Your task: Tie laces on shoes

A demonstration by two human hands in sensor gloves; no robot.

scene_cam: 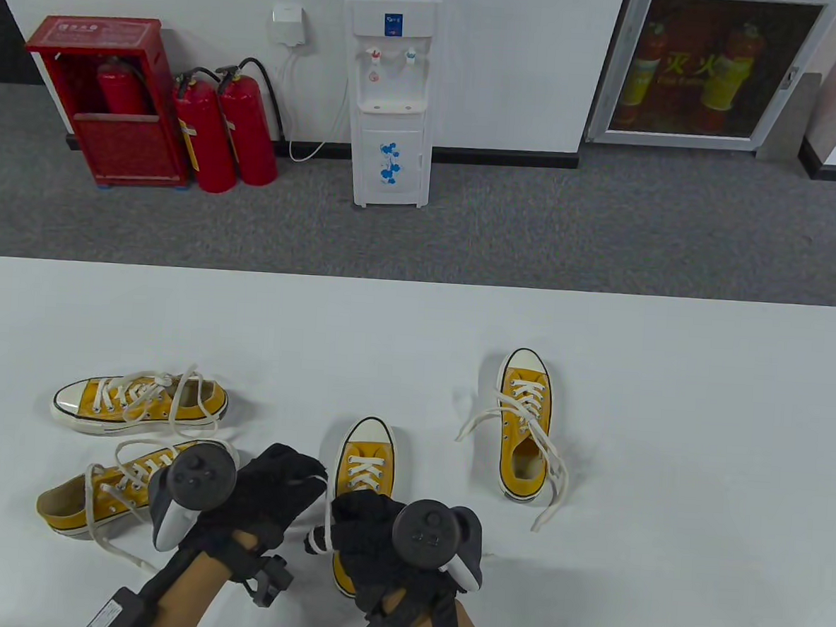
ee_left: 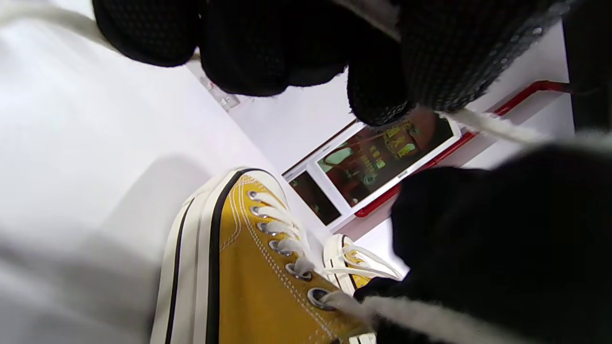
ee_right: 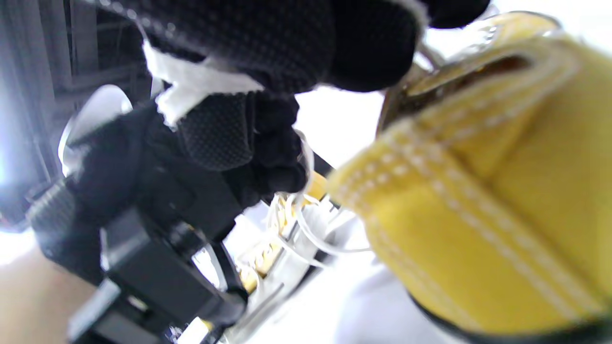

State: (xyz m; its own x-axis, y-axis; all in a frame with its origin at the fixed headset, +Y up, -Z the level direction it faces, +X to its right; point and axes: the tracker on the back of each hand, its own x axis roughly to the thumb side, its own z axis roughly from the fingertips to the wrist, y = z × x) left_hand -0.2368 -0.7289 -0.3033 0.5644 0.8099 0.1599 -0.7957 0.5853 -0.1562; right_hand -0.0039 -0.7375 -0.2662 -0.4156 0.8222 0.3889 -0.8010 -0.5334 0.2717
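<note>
A yellow canvas shoe (scene_cam: 365, 459) with a white toe cap stands near the table's front edge, toe pointing away; it also shows as the shoe (ee_left: 248, 282) and the shoe (ee_right: 483, 191) in the wrist views. My left hand (scene_cam: 287, 482) sits just left of it, its fingers curled round a white lace (ee_left: 487, 125). My right hand (scene_cam: 359, 529) covers the shoe's rear half and pinches a bunch of white lace (ee_right: 191, 88). A strand of the lace (scene_cam: 326, 506) runs between the two hands.
Two more yellow shoes lie on their sides at the left, one shoe (scene_cam: 140, 403) farther back and one shoe (scene_cam: 99, 496) by my left wrist. Another shoe (scene_cam: 524, 423) stands upright to the right with loose laces spread out. The white table (scene_cam: 702, 416) extends right.
</note>
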